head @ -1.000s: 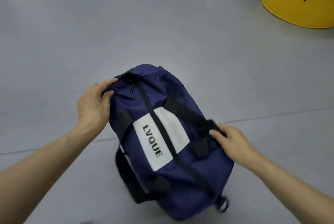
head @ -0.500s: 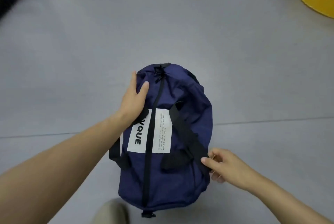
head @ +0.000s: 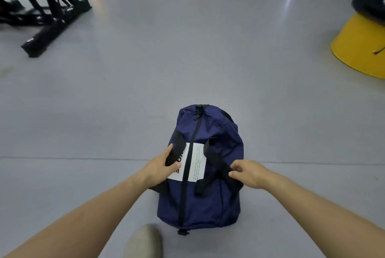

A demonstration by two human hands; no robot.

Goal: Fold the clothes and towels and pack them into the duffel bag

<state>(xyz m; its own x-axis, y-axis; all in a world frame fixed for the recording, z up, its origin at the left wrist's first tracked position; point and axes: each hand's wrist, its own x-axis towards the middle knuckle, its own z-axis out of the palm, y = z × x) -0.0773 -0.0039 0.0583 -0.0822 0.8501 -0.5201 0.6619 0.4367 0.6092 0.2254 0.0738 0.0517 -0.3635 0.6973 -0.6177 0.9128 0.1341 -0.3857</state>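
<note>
Down on the grey floor point(head: 104, 112), close by the person's feet, lies the navy duffel bag point(head: 208, 205), its length running from near to far. It looks plump and rounded, and the black zip point(head: 188, 166) along its top appears drawn shut right up to the puller point(head: 199, 112) at the far end. The left hand point(head: 160, 168) curls round the left carry strap point(head: 177, 147), thumb and fingers wrapped about the webbing. The right hand point(head: 248, 173) pinches the right carry strap point(head: 216, 162) between thumb and fingertips. A white label point(head: 198, 164) sits between the two hands.

No loose clothes or towels show anywhere on the floor — so I judge the folding and packing done, or very nearly. What remains looks like little more than bringing the two straps together and lifting the bag. What is inside I cannot see.

Far left stands a black exercise bench point(head: 52, 18); far right, a yellow stand point(head: 360, 49). A pale shoe point(head: 145, 241) pokes in at the near edge.
</note>
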